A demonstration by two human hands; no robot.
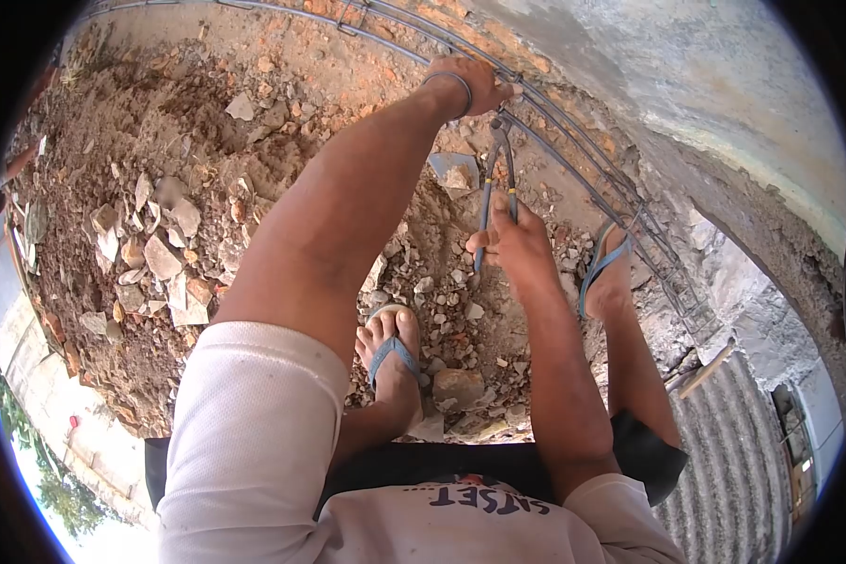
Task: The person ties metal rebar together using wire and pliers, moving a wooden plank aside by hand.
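Steel rebar [578,143], tied into a long narrow cage, curves under the left hand [473,86], whose fingers close over its bars; a rough wall [686,75] rises beyond. Nearer the body, the right hand [519,240] grips blue-handled pincers [488,179], their handles slightly parted, their head just beside the cage near the left hand. Broken rubble [164,256] lies left of both hands.

Both bare arms [320,211] extended forward
Left hand [473,86] reaches far, back uppermost; right hand [521,242] sits nearer, to the right, fingers [480,242] bent.
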